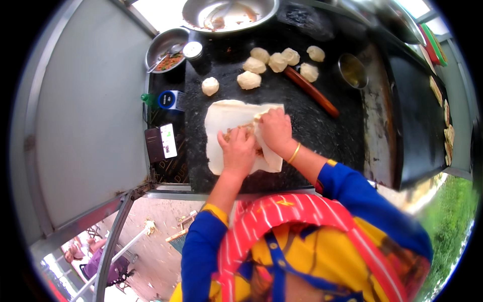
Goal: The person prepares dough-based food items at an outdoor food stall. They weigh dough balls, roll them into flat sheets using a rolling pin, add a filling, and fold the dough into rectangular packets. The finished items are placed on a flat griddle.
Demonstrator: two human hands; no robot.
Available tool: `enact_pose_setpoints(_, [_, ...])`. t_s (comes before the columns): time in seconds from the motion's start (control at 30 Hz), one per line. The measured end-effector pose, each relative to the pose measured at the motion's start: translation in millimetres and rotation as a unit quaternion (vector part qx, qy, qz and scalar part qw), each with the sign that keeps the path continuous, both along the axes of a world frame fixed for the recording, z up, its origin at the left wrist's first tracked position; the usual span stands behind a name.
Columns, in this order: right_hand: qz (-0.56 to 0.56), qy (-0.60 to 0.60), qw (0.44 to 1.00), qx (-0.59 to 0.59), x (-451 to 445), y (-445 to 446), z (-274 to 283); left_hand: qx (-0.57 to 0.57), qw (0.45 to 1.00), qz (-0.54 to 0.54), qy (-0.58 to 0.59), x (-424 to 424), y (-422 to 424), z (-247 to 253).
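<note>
A flat, roughly square sheet of rolled dough lies on the black stone worktop before me. Brownish filling is spread in its middle, partly hidden by my hands. My left hand rests on the filling with its fingers spread and nothing gripped. Pinched in the fingers of my right hand is the right part of the sheet, its edge lifted and folded inward over the filling.
Several dough balls and a wooden rolling pin lie beyond the sheet. A steel bowl of chopped filling, a shaker and a phone are at left. An oil bowl and a black griddle stand at right.
</note>
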State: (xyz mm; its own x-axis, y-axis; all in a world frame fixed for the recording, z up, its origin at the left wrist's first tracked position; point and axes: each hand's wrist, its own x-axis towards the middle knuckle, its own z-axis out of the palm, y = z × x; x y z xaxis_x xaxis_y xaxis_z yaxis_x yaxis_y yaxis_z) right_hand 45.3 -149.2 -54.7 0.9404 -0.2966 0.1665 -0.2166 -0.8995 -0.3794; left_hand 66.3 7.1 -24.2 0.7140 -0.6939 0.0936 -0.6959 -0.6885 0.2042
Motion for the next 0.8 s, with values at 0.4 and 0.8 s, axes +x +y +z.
enact_pose_setpoints(0.4, [0.009,0.063,0.914,0.400,29.6,-30.4,33.5,-0.097,0.992,0.078,-0.014,-18.6,13.1,5.5])
enact_pose_setpoints(0.8, [-0.199,0.008,0.671,0.714,-116.7,-46.8,60.1,-0.169,0.982,-0.002,0.080,1.5,14.1,5.1])
